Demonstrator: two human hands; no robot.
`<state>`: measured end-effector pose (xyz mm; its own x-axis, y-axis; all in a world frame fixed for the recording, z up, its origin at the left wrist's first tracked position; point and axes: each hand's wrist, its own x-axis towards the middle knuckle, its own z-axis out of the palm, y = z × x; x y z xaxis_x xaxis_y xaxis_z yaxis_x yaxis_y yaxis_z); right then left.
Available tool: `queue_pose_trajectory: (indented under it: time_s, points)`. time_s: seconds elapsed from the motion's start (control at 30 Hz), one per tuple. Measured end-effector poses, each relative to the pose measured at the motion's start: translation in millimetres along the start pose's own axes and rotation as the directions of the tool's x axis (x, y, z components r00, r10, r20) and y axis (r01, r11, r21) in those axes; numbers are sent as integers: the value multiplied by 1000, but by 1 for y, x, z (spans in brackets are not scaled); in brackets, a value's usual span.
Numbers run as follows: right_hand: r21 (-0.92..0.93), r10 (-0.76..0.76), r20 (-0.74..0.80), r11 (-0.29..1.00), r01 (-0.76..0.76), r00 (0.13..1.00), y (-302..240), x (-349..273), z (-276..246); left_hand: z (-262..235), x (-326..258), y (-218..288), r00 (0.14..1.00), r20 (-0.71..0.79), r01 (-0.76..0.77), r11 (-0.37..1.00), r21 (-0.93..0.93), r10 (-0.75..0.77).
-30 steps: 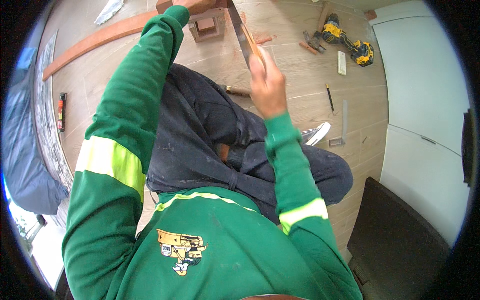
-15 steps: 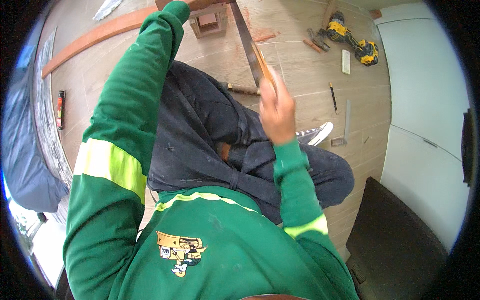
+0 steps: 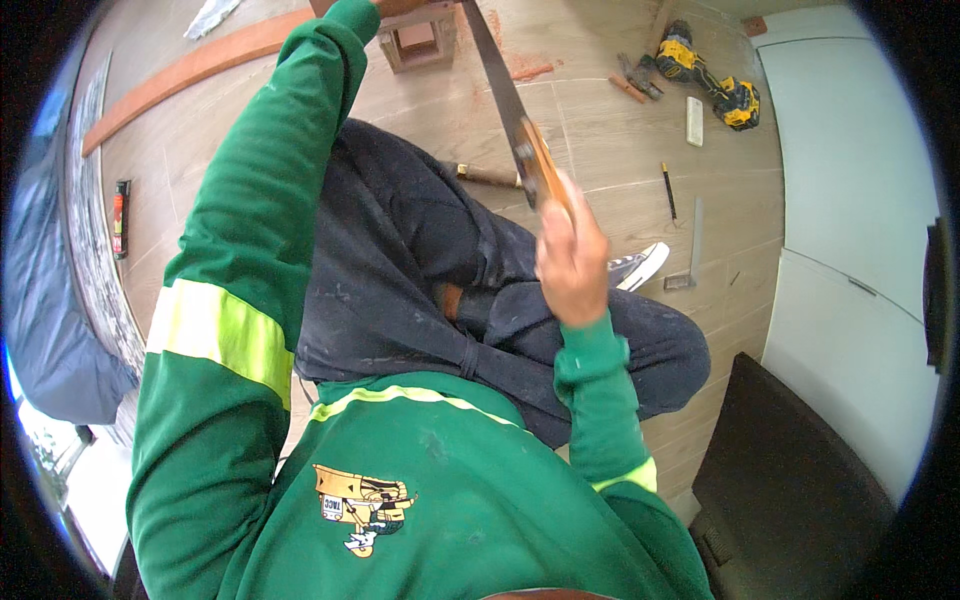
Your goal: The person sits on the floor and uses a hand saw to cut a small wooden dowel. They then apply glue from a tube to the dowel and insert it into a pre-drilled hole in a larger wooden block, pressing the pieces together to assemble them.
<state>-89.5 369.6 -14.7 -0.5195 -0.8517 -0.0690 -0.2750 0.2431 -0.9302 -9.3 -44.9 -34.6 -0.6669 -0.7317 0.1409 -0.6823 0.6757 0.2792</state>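
Observation:
I sit on a wood-look floor with my legs crossed. My right hand is closed around the wooden handle of a handsaw. Its long steel blade slants up and away to a small hollow wooden frame standing on the floor at the top of the view. My left arm, in a green sleeve, stretches out to that frame. My left hand lies on its top and is mostly cut off by the picture's edge. Reddish sawdust lies beside the frame.
A yellow and black drill, pliers, a white block, a pencil and a metal square lie at the right. A wooden-handled tool is by my knee. A curved wooden strip is at the upper left. A black case stands at the lower right.
My right hand has drawn the saw back toward my body, down the picture, so more blade shows between hand and frame. My left arm has stayed on the frame.

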Motion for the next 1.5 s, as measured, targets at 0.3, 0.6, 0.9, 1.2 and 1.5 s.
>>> queue_pose_trajectory:
  time_s: [0.3,0.6,0.9,1.2,1.5]
  points:
    - [-5,-102,-56,995,102,993,6,64,22,4,8,14,999,41,-7,998,-60,9]
    - [36,174,64,984,-177,983,5,-52,-29,-4,1,7,998,66,-4,999,-43,7]
    - [-307,-104,80,944,124,991,-13,-27,-105,-6,-3,-9,990,-79,-91,960,265,116]
    - [-607,-311,-14,758,239,950,42,10,-226,28,-80,117,900,116,-382,890,-249,420]
    - [-855,-1,228,479,200,974,127,32,-227,178,-82,148,788,78,-590,786,-186,610]
